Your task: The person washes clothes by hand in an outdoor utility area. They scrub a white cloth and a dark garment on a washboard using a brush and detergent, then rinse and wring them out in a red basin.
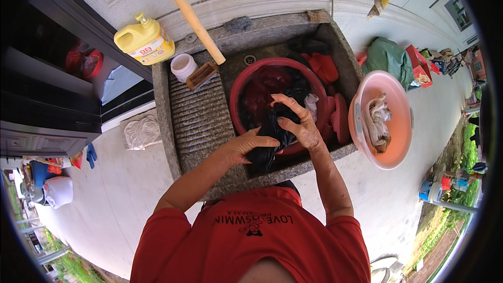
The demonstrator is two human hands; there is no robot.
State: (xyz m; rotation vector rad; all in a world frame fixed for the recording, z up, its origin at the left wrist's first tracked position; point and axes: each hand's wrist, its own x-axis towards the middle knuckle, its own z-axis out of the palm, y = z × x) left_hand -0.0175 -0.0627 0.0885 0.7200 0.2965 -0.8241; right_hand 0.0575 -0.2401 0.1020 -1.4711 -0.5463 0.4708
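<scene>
Over the near side of a red plastic basin (234,104), a wet black cloth (277,129) is bunched between both hands. My left hand (245,145) grips its lower end with the thumb across the top. My right hand (296,122) pinches the upper part between thumb and curled fingers. Inside the basin lie dark red cloth (269,80) in water, more black fabric, and a small white cloth (311,104) at the right. The basin stands in a stone sink (346,43), to the right of its ribbed washboard (200,114).
On the washboard's far end rest a wooden brush (202,76) and a white tub (184,67). A yellow detergent jug (145,41) stands at the corner below a tan tap hose (194,19). Red slippers (340,118) lie right of the basin. A pink basin (401,125) holding cloths is outside the sink.
</scene>
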